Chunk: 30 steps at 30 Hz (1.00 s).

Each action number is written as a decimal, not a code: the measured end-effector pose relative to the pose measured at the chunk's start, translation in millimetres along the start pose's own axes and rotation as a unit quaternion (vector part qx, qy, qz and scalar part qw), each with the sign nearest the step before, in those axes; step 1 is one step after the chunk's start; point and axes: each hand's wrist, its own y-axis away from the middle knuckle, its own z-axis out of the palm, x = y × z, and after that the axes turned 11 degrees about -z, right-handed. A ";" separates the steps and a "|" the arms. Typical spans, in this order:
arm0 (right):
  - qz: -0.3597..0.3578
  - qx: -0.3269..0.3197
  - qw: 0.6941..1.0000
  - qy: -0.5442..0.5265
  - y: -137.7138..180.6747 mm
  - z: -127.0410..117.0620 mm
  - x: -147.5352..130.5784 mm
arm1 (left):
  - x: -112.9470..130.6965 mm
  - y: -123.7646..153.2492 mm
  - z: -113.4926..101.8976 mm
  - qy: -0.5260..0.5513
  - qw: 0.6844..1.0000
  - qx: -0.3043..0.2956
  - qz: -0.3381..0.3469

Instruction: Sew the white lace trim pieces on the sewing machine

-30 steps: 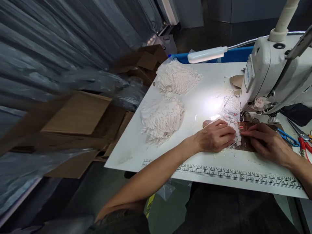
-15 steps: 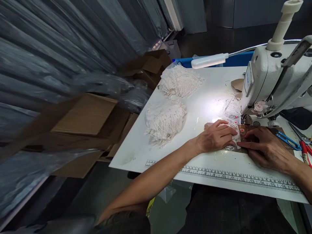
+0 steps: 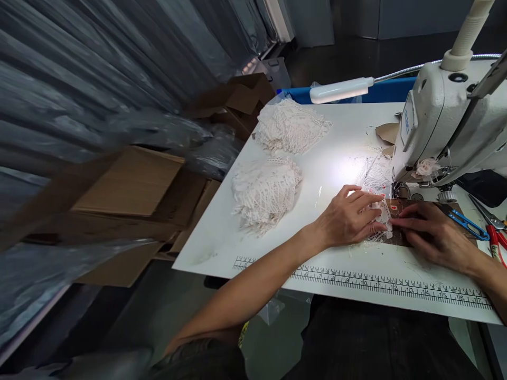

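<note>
My left hand [image 3: 350, 219] lies flat on the white lace [image 3: 383, 215], fingers slightly spread. My right hand [image 3: 433, 232] is narrow at its right edge; can't tell if pinching. Lace sits right on the worktop [image 3: 237, 245], near side of the sewing machine [image 3: 425, 116]. Risks: uneven pressure skews the edge; fingers straying far reach the needle area [image 3: 394, 189].

Across the middle and right of the frame, two piles of white lace, an upper pile [image 3: 291, 126] and a lower pile [image 3: 267, 195], are being carried by a white table [image 3: 204, 248]. At right, a sewing machine [image 3: 425, 121], a brown plate [image 3: 399, 238], a piece of lace [image 3: 375, 169], blue clippers [image 3: 469, 224] and a red-handled tool [image 3: 494, 240] are also being supported. Along the lower edge, printed ruler markings [image 3: 368, 283] are being partly covered by a forearm [image 3: 273, 272].
</note>
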 end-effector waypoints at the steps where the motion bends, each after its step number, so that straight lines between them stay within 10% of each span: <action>1: 0.008 0.006 1.000 -0.006 -1.6 -1.4 2.0 | -0.8 -0.6 -1.3 0.006 1.000 0.007 -0.002; 14: -0.023 -0.053 0.980 0.193 -8.5 10.3 12.6 | -6.7 -1.2 8.9 0.033 0.999 -0.039 0.009; 30: -0.018 -0.039 0.995 0.085 -5.3 2.5 7.1 | -8.1 0.7 11.0 0.020 0.998 -0.037 0.056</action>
